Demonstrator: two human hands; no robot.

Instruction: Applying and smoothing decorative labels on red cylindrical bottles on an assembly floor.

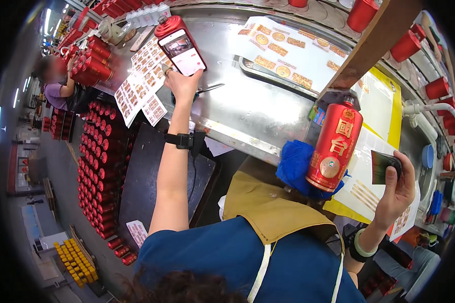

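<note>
My left hand [182,83] is closed at the lower edge of a phone [183,50] with a lit screen. Behind the phone, a red bottle [168,24] stands on the metal table. Scissors [211,89] lie beneath that hand, their handles partly hidden by it. In my right hand [398,194] is a dark scraper [384,166] with a flat blade, held over a sheet of paper. Between my hands a large red bottle [334,146] with gold characters and a round label lies tilted on a bunched blue cloth [294,162].
Decal sheets [141,81] lie beside the phone; more decals [283,45] lie on the far tray. A wooden post [366,45] rises near the bottle. Red bottles [98,161] crowd the left floor. A person [60,88] sits far left. A blue bowl [427,156] is at right.
</note>
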